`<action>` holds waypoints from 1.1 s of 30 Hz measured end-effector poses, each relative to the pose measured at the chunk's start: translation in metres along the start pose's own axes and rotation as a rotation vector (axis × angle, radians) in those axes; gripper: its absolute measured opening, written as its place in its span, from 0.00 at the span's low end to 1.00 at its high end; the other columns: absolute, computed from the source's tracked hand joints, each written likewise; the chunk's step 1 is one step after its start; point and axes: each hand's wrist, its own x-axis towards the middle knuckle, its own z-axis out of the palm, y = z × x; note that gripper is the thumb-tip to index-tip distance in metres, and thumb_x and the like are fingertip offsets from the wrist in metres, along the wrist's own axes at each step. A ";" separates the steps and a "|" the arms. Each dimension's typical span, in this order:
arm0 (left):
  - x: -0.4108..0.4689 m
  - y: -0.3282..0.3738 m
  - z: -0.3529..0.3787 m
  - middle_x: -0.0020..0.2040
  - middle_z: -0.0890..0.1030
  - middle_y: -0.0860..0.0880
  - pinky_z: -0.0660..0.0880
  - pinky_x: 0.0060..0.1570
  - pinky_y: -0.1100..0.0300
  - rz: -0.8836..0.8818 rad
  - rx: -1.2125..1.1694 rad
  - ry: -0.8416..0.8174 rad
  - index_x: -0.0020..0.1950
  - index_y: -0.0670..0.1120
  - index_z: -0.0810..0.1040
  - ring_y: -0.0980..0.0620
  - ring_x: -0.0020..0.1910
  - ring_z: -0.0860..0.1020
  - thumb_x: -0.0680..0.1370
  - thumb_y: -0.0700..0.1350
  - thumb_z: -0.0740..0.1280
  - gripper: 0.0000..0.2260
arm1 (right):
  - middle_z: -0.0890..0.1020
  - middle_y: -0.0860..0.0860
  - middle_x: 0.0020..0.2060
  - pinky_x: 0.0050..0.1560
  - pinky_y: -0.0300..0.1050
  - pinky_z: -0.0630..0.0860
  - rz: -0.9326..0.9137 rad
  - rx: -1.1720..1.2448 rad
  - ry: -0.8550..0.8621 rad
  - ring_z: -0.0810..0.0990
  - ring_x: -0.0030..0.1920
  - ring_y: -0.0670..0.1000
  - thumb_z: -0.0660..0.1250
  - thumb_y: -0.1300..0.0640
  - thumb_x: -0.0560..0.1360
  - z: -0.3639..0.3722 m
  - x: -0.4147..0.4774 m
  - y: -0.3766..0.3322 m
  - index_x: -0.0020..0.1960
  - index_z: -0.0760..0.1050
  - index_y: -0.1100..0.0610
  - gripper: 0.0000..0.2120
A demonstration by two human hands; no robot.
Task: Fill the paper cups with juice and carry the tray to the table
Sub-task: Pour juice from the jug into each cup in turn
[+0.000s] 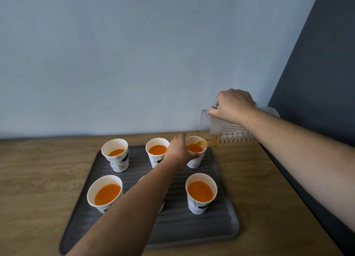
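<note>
1. Orange juice (201, 143) runs from the tipped clear jug (226, 129) into the far-right paper cup (197, 155).
2. Your right hand (233, 104) grips the jug from above, fingers curled tight around its top edge.
3. Your left hand (179, 152) wraps the far-right cup's near-left side, thumb and fingers pressed to its wall.
4. Four other cups visibly hold juice; your left forearm hides most of the near-middle one.
5. All stand on the dark ribbed tray (221, 227), which rests on the wooden counter (38, 179).
</note>
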 end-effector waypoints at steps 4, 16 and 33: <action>0.000 0.000 0.001 0.71 0.70 0.47 0.72 0.64 0.46 -0.002 0.012 -0.006 0.74 0.49 0.60 0.45 0.67 0.71 0.67 0.54 0.77 0.41 | 0.70 0.49 0.24 0.30 0.41 0.63 0.003 0.006 0.008 0.67 0.26 0.49 0.62 0.47 0.73 -0.001 -0.001 -0.001 0.27 0.69 0.55 0.19; -0.009 -0.001 -0.019 0.68 0.73 0.46 0.74 0.61 0.51 0.034 -0.076 0.045 0.74 0.46 0.60 0.47 0.64 0.74 0.69 0.49 0.77 0.39 | 0.74 0.50 0.25 0.31 0.42 0.64 0.216 0.228 -0.005 0.71 0.27 0.52 0.64 0.46 0.70 0.003 -0.002 0.011 0.27 0.66 0.55 0.18; -0.053 -0.111 -0.162 0.66 0.72 0.45 0.67 0.63 0.58 -0.087 -0.103 0.481 0.70 0.43 0.67 0.50 0.65 0.71 0.72 0.42 0.70 0.27 | 0.63 0.50 0.23 0.32 0.45 0.62 0.174 0.601 0.110 0.65 0.27 0.53 0.66 0.49 0.67 -0.063 0.031 -0.092 0.28 0.62 0.55 0.16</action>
